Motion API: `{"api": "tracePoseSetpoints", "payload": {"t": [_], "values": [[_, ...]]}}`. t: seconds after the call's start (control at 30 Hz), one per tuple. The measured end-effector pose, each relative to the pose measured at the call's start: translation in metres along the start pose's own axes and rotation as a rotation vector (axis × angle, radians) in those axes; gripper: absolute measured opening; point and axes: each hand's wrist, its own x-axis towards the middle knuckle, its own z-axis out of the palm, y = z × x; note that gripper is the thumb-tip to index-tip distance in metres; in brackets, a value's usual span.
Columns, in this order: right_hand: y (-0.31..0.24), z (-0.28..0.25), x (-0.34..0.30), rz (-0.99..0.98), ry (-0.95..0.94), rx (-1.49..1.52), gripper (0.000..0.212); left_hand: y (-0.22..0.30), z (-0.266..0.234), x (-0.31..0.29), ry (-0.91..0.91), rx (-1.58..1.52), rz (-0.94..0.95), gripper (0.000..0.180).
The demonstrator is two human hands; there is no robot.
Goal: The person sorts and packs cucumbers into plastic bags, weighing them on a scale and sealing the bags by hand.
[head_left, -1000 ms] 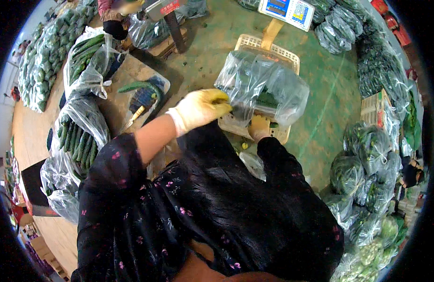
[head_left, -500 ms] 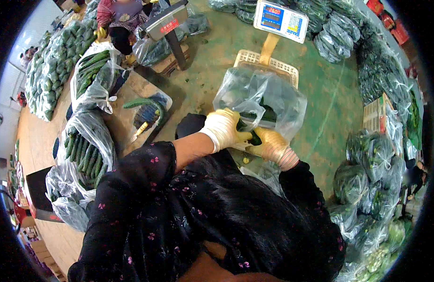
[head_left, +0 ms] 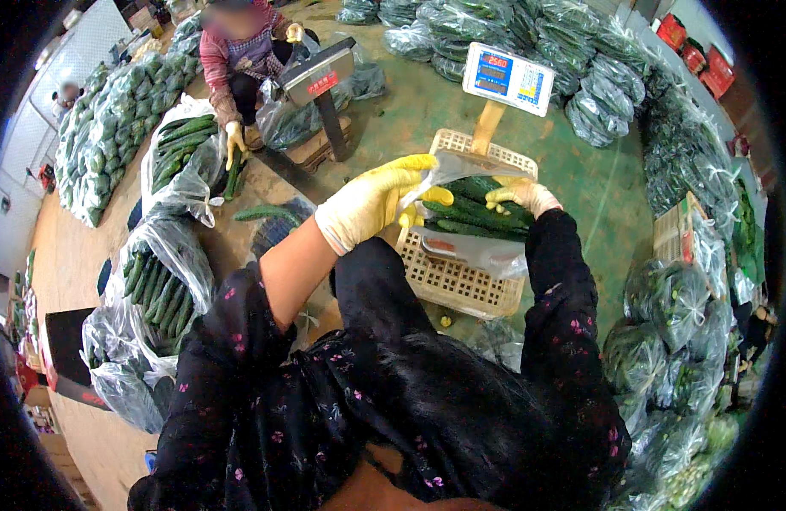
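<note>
Yellow-gloved, my left hand [head_left: 380, 200] pinches the raised edge of a clear plastic bag [head_left: 469, 163] at its left side. Several dark green cucumbers [head_left: 474, 210] lie side by side in the bag's mouth. My right hand [head_left: 522, 195], gloved too, reaches in from the right, its bent fingers around the end of a cucumber. The bag rests on a cream plastic basket [head_left: 461, 285] with a lattice bottom. Behind it a scale display [head_left: 507, 78] stands on a yellow post.
Bags of cucumbers [head_left: 158, 289] stand at my left. A co-worker's gloved hand [head_left: 234, 143] reaches down near another cucumber bag [head_left: 184, 153], beside a second scale [head_left: 319, 71]. A loose cucumber [head_left: 265, 212] lies left of my arm. Filled bags [head_left: 665, 298] line the right.
My hands have moved apart from the bag's near edge. My left hand has lifted the plastic; my right has moved up over the cucumbers, now uncovered. The co-worker's hand has come down.
</note>
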Motion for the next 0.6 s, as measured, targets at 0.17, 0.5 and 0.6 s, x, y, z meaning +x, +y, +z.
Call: {"api": "tracePoseSetpoints", "payload": {"t": [0.17,0.5,0.6], "values": [[0.028,-0.036,0.017,0.257,0.433,-1.114,0.061,0.005,0.005,-0.004,0.004,-0.032,0.045,0.052],[0.035,-0.007,0.049,0.031,0.791,-0.984,0.032,0.004,-0.010,-0.004,0.029,0.073,0.126,0.056],[0.025,0.012,0.061,-0.052,0.582,-1.082,0.029,-0.003,-0.019,-0.005,0.049,0.062,0.149,0.056]]}}
